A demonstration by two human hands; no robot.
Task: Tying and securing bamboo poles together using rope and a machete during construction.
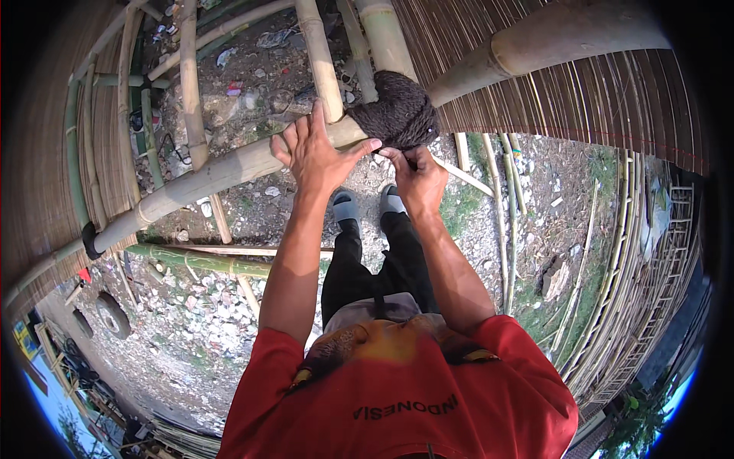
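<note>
Where the thick bamboo pole [229,170] crosses the upper middle of the frame, a dark fibre binding [399,113] is wound around the joint at which several upright poles meet it. This pole's long axis runs from the lower left edge up to the upper right, passing through the binding and continuing as a thicker section toward the upper right corner. The left hand [315,157] lies flat and spread on the pole just left of the binding, fingers pointing toward the top of the frame, thumb extended right until it touches the binding's lower left edge; it presses on the pole rather than closing around it. The right hand [417,177] sits directly below the binding, fingers curled and pinched on what appears to be a strand at the binding's underside; the strand itself is too small to confirm. Both hands are close together, thumb and fingertips almost meeting beneath the binding. Relative to both hands, the binding lies toward the top of the frame and slightly right; the right hand is the nearer one and the only one gripping it. Gravel ground [199,321] and two grey sandals [368,205] show below.
</note>
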